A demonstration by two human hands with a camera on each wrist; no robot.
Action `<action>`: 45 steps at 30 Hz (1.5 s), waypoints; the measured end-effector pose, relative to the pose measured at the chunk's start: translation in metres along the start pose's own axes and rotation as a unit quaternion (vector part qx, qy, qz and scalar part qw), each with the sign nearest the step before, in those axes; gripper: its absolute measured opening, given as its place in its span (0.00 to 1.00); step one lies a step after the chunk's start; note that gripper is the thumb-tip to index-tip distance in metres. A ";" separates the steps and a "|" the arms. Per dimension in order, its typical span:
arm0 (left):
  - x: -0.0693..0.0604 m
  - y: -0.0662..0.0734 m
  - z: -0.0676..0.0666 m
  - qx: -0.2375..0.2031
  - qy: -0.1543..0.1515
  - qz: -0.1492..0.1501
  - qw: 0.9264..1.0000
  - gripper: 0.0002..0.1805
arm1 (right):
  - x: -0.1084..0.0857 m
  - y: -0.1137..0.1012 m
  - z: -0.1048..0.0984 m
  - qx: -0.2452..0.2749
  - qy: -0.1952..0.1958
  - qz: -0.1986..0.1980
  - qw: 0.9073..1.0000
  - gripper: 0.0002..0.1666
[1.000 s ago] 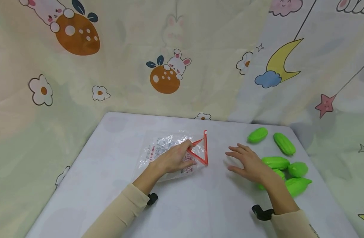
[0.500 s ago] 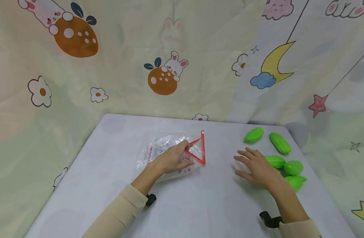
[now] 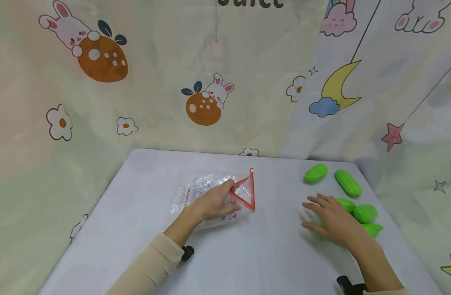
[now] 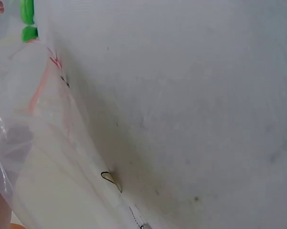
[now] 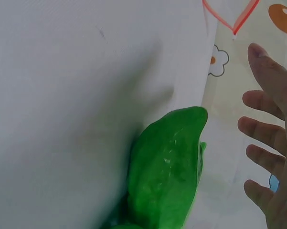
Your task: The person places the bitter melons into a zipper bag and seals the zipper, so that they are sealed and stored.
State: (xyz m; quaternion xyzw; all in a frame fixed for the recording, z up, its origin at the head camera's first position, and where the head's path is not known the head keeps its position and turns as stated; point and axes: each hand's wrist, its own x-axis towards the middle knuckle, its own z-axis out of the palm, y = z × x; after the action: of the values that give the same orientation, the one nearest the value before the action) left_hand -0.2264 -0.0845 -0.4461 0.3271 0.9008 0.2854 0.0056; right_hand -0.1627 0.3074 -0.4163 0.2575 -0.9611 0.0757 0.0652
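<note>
Clear plastic with red and dark printing forms the zip bag [image 3: 207, 185], which lies directly beneath the left grip [image 3: 214, 203]. Its red zip edge [image 3: 253, 192] gapes in a triangle just to the right of that grip. Fingers bent over the film, the left grip holds the bag close to its mouth, the thumb laid along the nearer side.

Well to the right of the bag, the right grip [image 3: 330, 219] is spread, its thumb and fingers apart from one another. Just under and beside it sits a cluster of green cucumber-shaped vegetables [image 3: 365, 213], partly hidden by the hand; the right wrist view shows the fingers apart from the nearest one. Beyond the right grip lie two more, a shorter green vegetable [image 3: 315, 173] and a longer ridged one [image 3: 348, 183].

Below both grips spreads the pale table [image 3: 277, 250]. Behind the left grip runs a beige sleeve [image 3: 148, 266], and far beyond both hangs a cartoon-printed cloth [image 3: 155, 82].
</note>
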 end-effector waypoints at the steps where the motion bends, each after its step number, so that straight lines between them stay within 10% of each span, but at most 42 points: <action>1: 0.000 0.000 0.001 0.000 0.001 -0.001 1.000 0.31 | -0.002 0.001 0.000 0.001 -0.001 0.001 1.000 0.35; 15: -0.006 -0.005 0.000 0.005 0.005 0.006 1.000 0.29 | -0.020 0.014 0.007 -0.010 0.028 -0.004 1.000 0.35; 32: 0.005 -0.003 -0.004 0.005 0.010 0.007 1.000 0.32 | -0.038 0.025 0.002 0.022 -0.041 0.030 0.998 0.48; 45: 0.004 -0.002 0.000 -0.006 0.002 0.001 1.000 0.32 | -0.046 0.029 0.012 0.021 -0.062 0.036 0.997 0.37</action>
State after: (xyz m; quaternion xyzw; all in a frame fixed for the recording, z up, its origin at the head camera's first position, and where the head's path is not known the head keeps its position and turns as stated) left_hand -0.2307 -0.0830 -0.4464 0.3278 0.8986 0.2917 0.0055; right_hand -0.1392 0.3528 -0.4385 0.2283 -0.9701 0.0825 -0.0028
